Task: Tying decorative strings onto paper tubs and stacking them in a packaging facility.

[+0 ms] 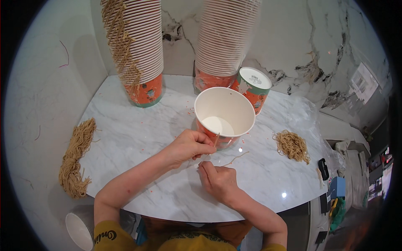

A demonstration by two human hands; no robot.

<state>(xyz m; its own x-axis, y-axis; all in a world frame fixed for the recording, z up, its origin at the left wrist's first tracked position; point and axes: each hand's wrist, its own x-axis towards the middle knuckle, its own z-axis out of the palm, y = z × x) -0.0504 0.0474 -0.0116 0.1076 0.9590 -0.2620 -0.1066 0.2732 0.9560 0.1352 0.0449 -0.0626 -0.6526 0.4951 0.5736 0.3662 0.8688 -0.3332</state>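
Observation:
A large paper bucket (247, 109), white inside and orange outside, stands upright on the marble-patterned table with its mouth open. Just in front of it my left hand (188, 147) is closed in a pinch, with a short end of tan string (217, 140) sticking up between thumb and fingers against the bucket's near side. Lower and a little to the right, my right hand (220, 180) is also closed; a loose tan string end (238, 158) trails out beside its fingers. Whether both ends belong to one string is hidden by my hands.
Behind stand a tall bucket stack (146, 46) draped with tan strings, a plastic-wrapped stack (222, 42) and an upside-down bucket (254, 85). A string bundle (77, 159) hangs at the left edge; a string pile (292, 146) lies right, near clear plastic wrap (303, 111).

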